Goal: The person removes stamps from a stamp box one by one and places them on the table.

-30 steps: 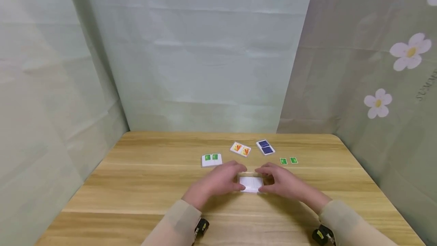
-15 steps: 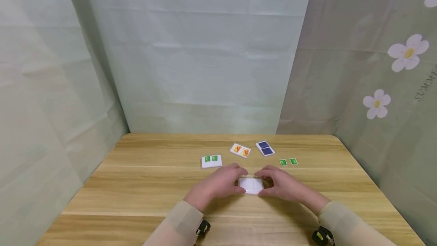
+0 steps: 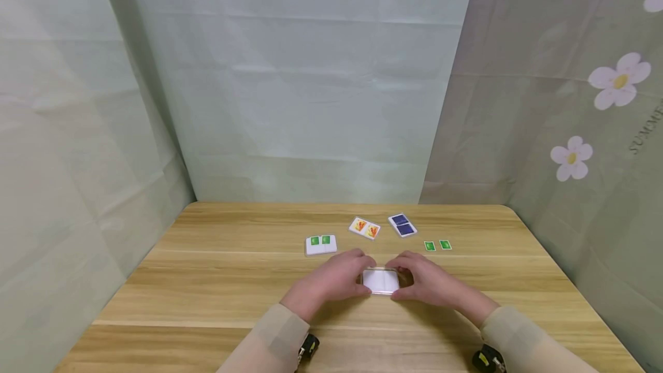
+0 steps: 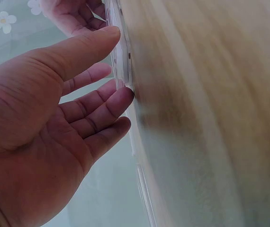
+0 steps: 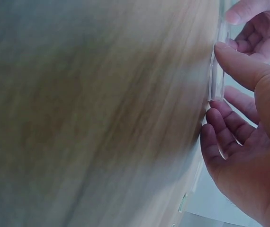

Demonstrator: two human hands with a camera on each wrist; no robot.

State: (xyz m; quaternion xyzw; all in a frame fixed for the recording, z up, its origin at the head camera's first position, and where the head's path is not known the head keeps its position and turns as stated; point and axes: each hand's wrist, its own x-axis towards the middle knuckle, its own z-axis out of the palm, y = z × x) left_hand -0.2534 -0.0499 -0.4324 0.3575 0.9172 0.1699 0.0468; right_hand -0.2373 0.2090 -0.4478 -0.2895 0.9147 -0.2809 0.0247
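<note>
A small flat case [image 3: 380,282] of clear plastic with a white inside lies on the wooden table in front of me. My left hand [image 3: 335,276] pinches its left end between thumb and fingers. At the opposite end my right hand [image 3: 429,282] grips it the same way. Seen edge-on in the left wrist view, the clear case [image 4: 122,52] sits between the thumb and fingers, low against the table. The right wrist view shows the right thumb [image 5: 239,61] on the near edge of the case, with the fingertips at its far side.
Behind the hands are a white case with two green squares [image 3: 321,245], a case with orange pictures [image 3: 365,228] and a dark blue one [image 3: 402,225]. Two loose green squares [image 3: 430,246] lie to the right. Curtains [image 3: 311,102] enclose the table [image 3: 217,292].
One second ago a clear upper part of the case stood higher at the far side; it has come down over the white inside. Both hands have kept their places.
</note>
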